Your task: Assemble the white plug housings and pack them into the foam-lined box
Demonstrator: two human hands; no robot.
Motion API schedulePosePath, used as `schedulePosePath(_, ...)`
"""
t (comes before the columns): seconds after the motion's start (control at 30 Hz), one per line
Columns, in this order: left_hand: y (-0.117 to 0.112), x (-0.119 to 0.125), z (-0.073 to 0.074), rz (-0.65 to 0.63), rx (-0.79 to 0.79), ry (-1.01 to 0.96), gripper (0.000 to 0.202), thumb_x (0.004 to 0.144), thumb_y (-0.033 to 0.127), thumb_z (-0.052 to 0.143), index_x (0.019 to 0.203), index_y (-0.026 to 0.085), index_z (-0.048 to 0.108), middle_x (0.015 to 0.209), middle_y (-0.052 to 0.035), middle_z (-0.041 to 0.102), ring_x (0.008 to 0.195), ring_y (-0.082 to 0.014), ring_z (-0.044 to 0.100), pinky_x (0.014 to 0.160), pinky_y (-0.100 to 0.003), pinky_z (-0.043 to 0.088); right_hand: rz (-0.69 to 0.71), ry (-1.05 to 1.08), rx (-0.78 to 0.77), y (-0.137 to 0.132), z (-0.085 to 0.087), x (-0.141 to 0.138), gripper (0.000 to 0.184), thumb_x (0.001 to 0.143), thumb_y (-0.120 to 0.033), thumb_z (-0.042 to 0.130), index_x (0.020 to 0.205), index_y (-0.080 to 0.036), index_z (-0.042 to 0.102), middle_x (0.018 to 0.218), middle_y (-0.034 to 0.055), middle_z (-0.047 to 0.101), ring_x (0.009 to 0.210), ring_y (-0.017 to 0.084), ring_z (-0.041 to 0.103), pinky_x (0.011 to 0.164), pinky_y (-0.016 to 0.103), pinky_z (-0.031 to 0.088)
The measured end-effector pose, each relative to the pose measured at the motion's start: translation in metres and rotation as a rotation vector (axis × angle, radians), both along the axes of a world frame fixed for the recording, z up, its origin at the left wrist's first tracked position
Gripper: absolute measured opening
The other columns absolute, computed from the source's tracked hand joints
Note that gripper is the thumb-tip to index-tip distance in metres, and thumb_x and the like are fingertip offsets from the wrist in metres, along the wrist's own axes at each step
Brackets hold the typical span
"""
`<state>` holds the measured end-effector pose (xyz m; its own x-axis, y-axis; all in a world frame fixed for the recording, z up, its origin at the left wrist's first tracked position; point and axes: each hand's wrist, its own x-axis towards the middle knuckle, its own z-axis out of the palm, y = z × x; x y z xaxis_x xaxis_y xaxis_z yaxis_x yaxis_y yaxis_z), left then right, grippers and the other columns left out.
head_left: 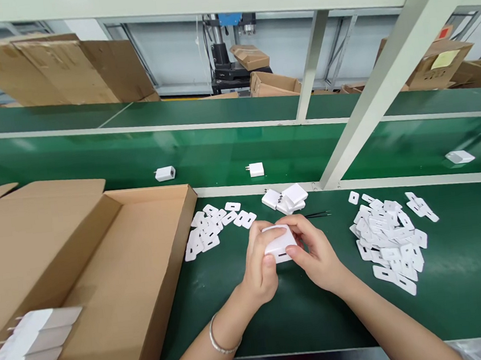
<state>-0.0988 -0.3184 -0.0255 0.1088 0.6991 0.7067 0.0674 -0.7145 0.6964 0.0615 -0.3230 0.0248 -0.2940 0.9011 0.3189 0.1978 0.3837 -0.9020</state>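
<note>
A white charger [280, 243] with a dark slot in its near face is held between both hands above the green bench. My left hand [260, 262] closes round its left side, with the fingers over the top. On the other side my right hand [314, 252] grips it, the thumb by the slotted face. Just behind the hands lie several white chargers [295, 192] in a small heap. Dark tweezers [318, 215] rest on the bench, partly hidden by the right hand. Small slotted white plates [206, 229] are scattered left of my hands.
A larger pile of slotted white plates [388, 239] lies on the right. An open cardboard box [161, 285] at the left holds a row of white chargers [31, 354]. Single chargers [256, 170] lie on the belt behind. A slanted metal post [370, 103] rises from the bench's back edge.
</note>
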Motion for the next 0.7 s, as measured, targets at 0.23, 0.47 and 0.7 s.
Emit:
schedulePosePath(0.23,0.001,-0.002,0.005,-0.040,0.041,0.007,0.039,0.112,0.042,0.034,0.136,0.027,0.059,0.108,-0.0082,0.054,0.099,-0.0233,0.055,0.081,-0.039,0.053,-0.047,-0.054,0.113,-0.001,0.004,0.000,0.046,0.101,-0.068,0.054,0.113,-0.024,0.061,0.090,0.0014,0.063,0.068,0.015,0.051,0.061,0.030,0.043)
schedulePosePath(0.47,0.003,-0.004,0.011,-0.049,0.040,-0.011,0.036,0.111,0.041,0.037,0.129,0.027,0.066,0.105,-0.0076,0.057,0.094,-0.0219,0.058,0.076,-0.037,0.053,-0.050,-0.166,0.157,0.000,0.006,0.000,0.041,0.104,-0.064,0.048,0.113,-0.025,0.057,0.086,0.0011,0.065,0.066,0.016,0.055,0.060,0.030,0.044)
schedulePosePath(0.7,0.009,-0.007,0.008,0.031,-0.029,0.041,0.040,0.111,0.046,0.036,0.132,0.027,0.063,0.111,-0.0099,0.059,0.102,-0.0242,0.060,0.085,-0.039,0.053,0.057,-0.277,0.082,0.036,0.016,0.019,0.043,0.108,-0.060,0.037,0.122,-0.024,0.056,0.089,0.0030,0.069,0.077,0.020,0.063,0.072,0.033,0.051)
